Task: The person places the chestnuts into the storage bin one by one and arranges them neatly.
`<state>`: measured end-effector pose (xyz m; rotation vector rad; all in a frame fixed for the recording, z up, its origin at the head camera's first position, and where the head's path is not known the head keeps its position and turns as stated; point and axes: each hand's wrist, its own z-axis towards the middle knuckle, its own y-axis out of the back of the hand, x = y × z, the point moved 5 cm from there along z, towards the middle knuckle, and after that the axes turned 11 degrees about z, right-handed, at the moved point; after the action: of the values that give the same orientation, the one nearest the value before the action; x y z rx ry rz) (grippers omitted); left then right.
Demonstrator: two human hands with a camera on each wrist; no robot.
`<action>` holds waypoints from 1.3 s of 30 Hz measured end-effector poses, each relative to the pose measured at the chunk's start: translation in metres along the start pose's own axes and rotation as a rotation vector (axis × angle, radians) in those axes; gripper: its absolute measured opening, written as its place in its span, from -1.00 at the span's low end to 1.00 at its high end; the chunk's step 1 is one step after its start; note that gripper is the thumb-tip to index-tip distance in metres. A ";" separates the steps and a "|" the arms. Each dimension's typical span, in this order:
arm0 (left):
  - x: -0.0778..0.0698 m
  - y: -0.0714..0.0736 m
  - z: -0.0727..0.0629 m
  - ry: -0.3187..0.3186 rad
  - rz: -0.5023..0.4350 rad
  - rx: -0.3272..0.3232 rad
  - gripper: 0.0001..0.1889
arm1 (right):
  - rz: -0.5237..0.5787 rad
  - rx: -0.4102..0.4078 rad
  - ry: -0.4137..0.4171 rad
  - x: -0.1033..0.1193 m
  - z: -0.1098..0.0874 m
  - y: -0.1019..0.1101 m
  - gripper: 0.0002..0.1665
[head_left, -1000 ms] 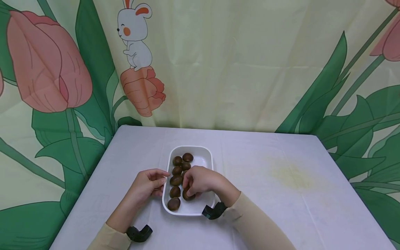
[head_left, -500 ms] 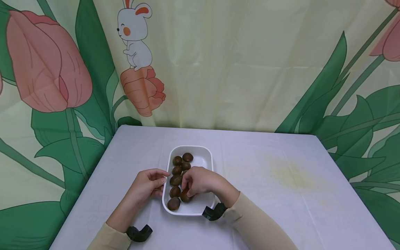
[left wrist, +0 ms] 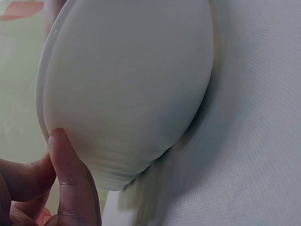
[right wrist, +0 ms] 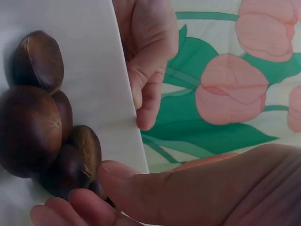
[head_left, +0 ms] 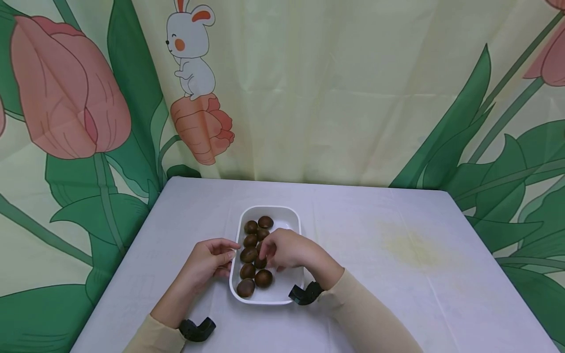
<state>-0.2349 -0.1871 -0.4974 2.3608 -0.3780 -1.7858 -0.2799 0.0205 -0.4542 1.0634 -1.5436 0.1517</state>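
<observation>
A white tray (head_left: 288,289) holds two rough columns of brown chestnuts (head_left: 245,288) along its left half. My left hand (head_left: 212,257) is at the tray's left side, its thumb (left wrist: 66,160) and fingertips touching the outer wall and rim. Over the middle of the tray hovers my right hand (head_left: 287,251), fingers bent downward. In the right wrist view, its thumb tip and fingertips stand apart beside a chestnut (right wrist: 84,146), with a gap between them. Just in front of these fingers a round chestnut (head_left: 263,278) lies free. My right hand partly covers the right column.
The tray rests on a white-covered table (head_left: 375,294) with a faint yellowish stain (head_left: 410,247) on the right. Behind hangs a curtain (head_left: 309,98) printed with tulips and a rabbit. Black camera mounts (head_left: 197,329) sit at both wrists.
My right hand has nudged the front chestnut leftward, let go of it and shifted slightly up and away. That chestnut now shows fully. The left hand and tray have stayed in place.
</observation>
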 end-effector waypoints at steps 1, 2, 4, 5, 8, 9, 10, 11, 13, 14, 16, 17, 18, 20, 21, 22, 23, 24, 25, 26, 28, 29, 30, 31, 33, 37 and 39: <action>0.000 0.000 0.000 -0.002 0.000 0.002 -0.71 | 0.005 -0.004 0.001 0.000 -0.001 0.002 -0.75; 0.000 0.000 0.000 0.000 -0.002 0.000 -0.72 | 0.009 -0.009 0.000 0.000 -0.001 0.003 -0.75; 0.000 0.000 0.000 -0.002 -0.001 0.003 -0.71 | 0.024 -0.020 -0.004 0.000 -0.002 0.006 -0.76; 0.000 0.000 0.001 -0.001 0.000 0.003 -0.71 | 0.033 -0.027 -0.003 0.001 -0.002 0.007 -0.77; 0.000 0.001 0.001 0.004 0.000 0.001 -0.71 | 0.075 -0.041 0.002 0.001 -0.003 0.010 -0.79; 0.000 0.001 0.001 0.006 -0.001 0.000 -0.72 | 0.089 -0.044 0.002 0.001 -0.003 0.011 -0.79; 0.000 0.001 0.001 0.007 0.000 0.000 -0.72 | 0.105 -0.045 0.004 0.001 -0.003 0.011 -0.79; -0.001 0.001 0.001 0.009 0.001 -0.001 -0.72 | 0.117 -0.046 0.005 0.001 -0.003 0.012 -0.79; -0.001 0.001 0.001 0.012 -0.001 -0.002 -0.73 | 0.137 -0.047 0.004 0.000 -0.002 0.013 -0.78; -0.001 0.001 0.000 0.011 0.000 -0.002 -0.73 | 0.144 -0.047 0.004 0.000 -0.002 0.014 -0.77; -0.001 0.001 0.000 0.009 -0.001 -0.002 -0.73 | 0.149 -0.048 0.009 0.000 -0.001 0.014 -0.74; -0.001 0.001 0.000 0.009 -0.002 -0.002 -0.73 | 0.147 -0.046 0.012 -0.001 0.000 0.014 -0.73; -0.001 0.001 0.001 0.011 -0.003 -0.004 -0.73 | 0.146 -0.043 0.016 -0.001 0.000 0.014 -0.71; 0.000 0.001 0.001 0.013 0.000 -0.009 -0.73 | 0.139 -0.030 0.024 -0.002 0.002 0.012 -0.69; 0.000 0.001 0.001 0.015 0.002 -0.011 -0.73 | 0.136 -0.021 0.030 -0.002 0.003 0.011 -0.68; 0.000 0.001 0.001 0.018 0.005 -0.014 -0.73 | 0.134 -0.010 0.034 -0.002 0.004 0.010 -0.67; 0.000 0.001 0.002 0.020 0.009 -0.017 -0.74 | 0.134 0.001 0.036 -0.002 0.004 0.009 -0.67; 0.001 0.001 0.002 0.021 0.010 -0.020 -0.74 | 0.137 0.009 0.036 -0.002 0.004 0.009 -0.67; 0.001 0.001 0.002 0.022 0.011 -0.020 -0.74 | 0.138 0.017 0.035 -0.002 0.005 0.008 -0.67; 0.001 0.001 0.002 0.022 0.012 -0.020 -0.74 | 0.140 0.021 0.032 -0.002 0.005 0.008 -0.67; 0.001 0.001 0.002 0.022 0.011 -0.021 -0.74 | 0.144 0.024 0.020 -0.002 0.004 0.007 -0.68; 0.001 0.001 0.002 0.021 0.010 -0.020 -0.74 | 0.145 0.023 0.012 -0.003 0.003 0.007 -0.69; 0.001 0.001 0.002 0.020 0.009 -0.019 -0.74 | 0.145 0.021 0.003 -0.003 0.003 0.007 -0.69; 0.001 0.001 0.001 0.020 0.009 -0.019 -0.74 | 0.142 0.020 -0.002 -0.003 0.002 0.007 -0.70; 0.001 0.001 0.001 0.017 0.010 -0.017 -0.74 | 0.136 0.018 -0.015 -0.003 0.000 0.008 -0.70; 0.000 0.001 0.000 0.016 0.015 -0.014 -0.73 | 0.124 0.012 -0.025 -0.003 -0.003 0.009 -0.71; 0.000 0.001 0.000 0.018 0.017 -0.014 -0.73 | 0.121 0.006 -0.023 -0.002 -0.003 0.011 -0.71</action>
<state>-0.2354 -0.1880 -0.4972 2.3556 -0.3806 -1.7522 -0.2852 0.0302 -0.4502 0.9796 -1.6296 0.2282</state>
